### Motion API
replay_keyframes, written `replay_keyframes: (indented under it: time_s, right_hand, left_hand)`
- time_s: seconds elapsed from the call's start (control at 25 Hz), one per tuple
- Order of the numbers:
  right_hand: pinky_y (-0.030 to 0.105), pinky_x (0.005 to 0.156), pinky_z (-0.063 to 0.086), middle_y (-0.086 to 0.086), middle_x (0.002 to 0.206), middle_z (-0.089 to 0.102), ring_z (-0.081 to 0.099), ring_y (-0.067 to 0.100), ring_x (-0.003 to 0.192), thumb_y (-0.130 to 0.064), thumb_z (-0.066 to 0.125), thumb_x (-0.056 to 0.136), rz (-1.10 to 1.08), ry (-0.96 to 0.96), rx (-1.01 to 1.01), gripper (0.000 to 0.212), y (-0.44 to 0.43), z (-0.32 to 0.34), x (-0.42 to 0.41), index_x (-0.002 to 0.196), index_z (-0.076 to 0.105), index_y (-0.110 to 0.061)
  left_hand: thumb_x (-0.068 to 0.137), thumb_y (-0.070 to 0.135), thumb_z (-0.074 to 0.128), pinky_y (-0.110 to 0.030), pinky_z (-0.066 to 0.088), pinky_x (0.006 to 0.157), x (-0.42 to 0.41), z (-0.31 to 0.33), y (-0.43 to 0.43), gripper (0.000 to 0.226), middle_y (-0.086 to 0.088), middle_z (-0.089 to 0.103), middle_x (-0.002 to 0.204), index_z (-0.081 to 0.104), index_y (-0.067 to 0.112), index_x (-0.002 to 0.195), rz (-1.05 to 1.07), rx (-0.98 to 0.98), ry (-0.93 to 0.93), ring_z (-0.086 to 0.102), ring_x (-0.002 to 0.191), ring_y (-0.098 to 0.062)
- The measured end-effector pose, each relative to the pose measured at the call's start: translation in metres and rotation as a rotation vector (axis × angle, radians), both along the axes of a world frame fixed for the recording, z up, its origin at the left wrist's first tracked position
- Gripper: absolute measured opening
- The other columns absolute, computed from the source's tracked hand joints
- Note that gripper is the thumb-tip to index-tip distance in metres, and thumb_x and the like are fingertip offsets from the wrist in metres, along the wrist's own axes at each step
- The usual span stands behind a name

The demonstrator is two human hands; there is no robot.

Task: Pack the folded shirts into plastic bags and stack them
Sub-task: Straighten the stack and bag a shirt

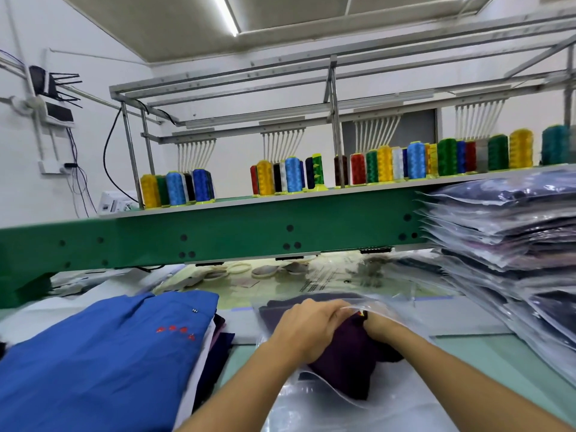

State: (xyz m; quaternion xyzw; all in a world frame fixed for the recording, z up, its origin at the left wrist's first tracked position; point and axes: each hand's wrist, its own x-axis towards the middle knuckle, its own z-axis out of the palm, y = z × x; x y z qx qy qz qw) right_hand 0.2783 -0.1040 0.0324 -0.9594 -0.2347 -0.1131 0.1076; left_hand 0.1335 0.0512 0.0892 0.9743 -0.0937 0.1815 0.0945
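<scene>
Shirt (343,363), dark purple, sits partly inside clear bag (399,313).

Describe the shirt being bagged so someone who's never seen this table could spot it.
Find the green machine beam; in front of it, near centre, the left hand and right hand meet on one garment. It is the dark purple shirt partly inside a clear plastic bag, unlike the bright blue garment on its left and the bagged stack at right.
</scene>
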Motion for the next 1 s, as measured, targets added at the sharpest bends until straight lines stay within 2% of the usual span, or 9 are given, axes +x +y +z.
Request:
replay_keyframes:
  time_s: [0.12,0.32,0.44,0.52,0.56,0.72,0.84,0.92,1.0]
  right_hand:
    - [0.032,0.084,0.05,0.001,0.112,0.068,0.063,0.023,0.1,-0.02,0.046,0.094,-0.111,0.135,0.04,0.027,-0.009,0.002,-0.013,0.108,0.067,-0.031]
    - [0.031,0.1,0.047,0.004,0.135,0.056,0.056,0.023,0.121,-0.022,0.049,0.094,-0.16,0.078,-0.057,0.033,-0.005,-0.015,-0.032,0.127,0.054,-0.022]
    - [0.038,0.113,0.036,0.012,0.161,0.024,0.032,0.031,0.145,-0.021,0.051,0.097,-0.142,0.013,-0.159,0.062,-0.015,-0.03,-0.045,0.154,0.028,-0.016]
    - [0.042,0.122,0.022,0.013,0.166,0.008,0.014,0.033,0.152,-0.016,0.047,0.099,-0.058,-0.062,-0.306,0.063,-0.022,-0.036,-0.056,0.158,0.024,-0.018]
    - [0.039,0.123,0.019,0.012,0.166,0.009,0.014,0.031,0.152,-0.014,0.047,0.099,-0.01,-0.067,-0.302,0.061,-0.026,-0.037,-0.063,0.157,0.027,-0.018]
    - [0.036,0.116,0.031,0.009,0.153,0.038,0.038,0.026,0.139,-0.025,0.042,0.101,0.208,0.048,-0.202,0.044,-0.052,-0.037,-0.086,0.145,0.045,-0.016]
    - [0.038,0.103,0.042,0.004,0.13,0.057,0.053,0.024,0.121,-0.034,0.046,0.098,0.303,0.166,-0.205,0.032,-0.078,-0.027,-0.103,0.123,0.058,-0.017]
    - [0.032,0.089,0.047,-0.005,0.116,0.064,0.058,0.018,0.109,-0.029,0.048,0.093,0.322,0.071,-0.197,0.021,-0.092,-0.019,-0.111,0.107,0.062,-0.023]
    - [0.026,0.075,0.043,-0.013,0.103,0.063,0.059,0.014,0.097,-0.026,0.053,0.09,0.331,-0.184,-0.108,0.011,-0.102,-0.016,-0.118,0.098,0.06,-0.028]
  left_hand:
    - [0.104,0.062,0.023,-0.046,0.053,0.085,-0.003,-0.005,-0.001,0.039,-0.003,0.071,0.114,0.048,0.049,0.132,-0.008,0.056,-0.001,0.062,0.107,-0.034]
    - [0.101,0.059,0.042,-0.042,0.051,0.084,-0.01,-0.02,-0.002,0.039,-0.003,0.068,0.116,0.048,0.041,0.136,-0.016,0.166,0.042,0.061,0.109,-0.032]
    - [0.092,0.057,0.061,-0.042,0.048,0.088,-0.019,-0.031,-0.001,0.052,-0.001,0.063,0.124,0.048,0.034,0.137,0.015,0.252,0.129,0.059,0.114,-0.029]
    - [0.087,0.057,0.068,-0.04,0.045,0.086,-0.024,-0.042,0.001,0.057,0.0,0.058,0.127,0.049,0.029,0.134,0.045,0.298,0.188,0.058,0.114,-0.028]
    - [0.086,0.056,0.069,-0.039,0.045,0.085,-0.026,-0.048,0.004,0.057,0.001,0.056,0.126,0.05,0.026,0.131,0.057,0.295,0.221,0.057,0.115,-0.027]
    - [0.087,0.057,0.065,-0.036,0.044,0.084,-0.037,-0.063,0.015,0.049,0.0,0.056,0.118,0.054,0.023,0.119,0.064,0.184,0.347,0.055,0.11,-0.024]
    - [0.084,0.062,0.065,-0.035,0.044,0.075,-0.046,-0.066,0.026,0.046,0.003,0.057,0.096,0.054,0.02,0.101,0.006,0.074,0.386,0.055,0.089,-0.02]
    - [0.087,0.055,0.067,-0.034,0.043,0.072,-0.051,-0.07,0.031,0.039,0.004,0.057,0.089,0.053,0.019,0.095,0.013,0.027,0.347,0.052,0.082,-0.02]
    - [0.094,0.044,0.064,-0.035,0.044,0.073,-0.053,-0.076,0.034,0.029,0.003,0.056,0.085,0.052,0.018,0.089,0.029,-0.006,0.29,0.051,0.078,-0.02]
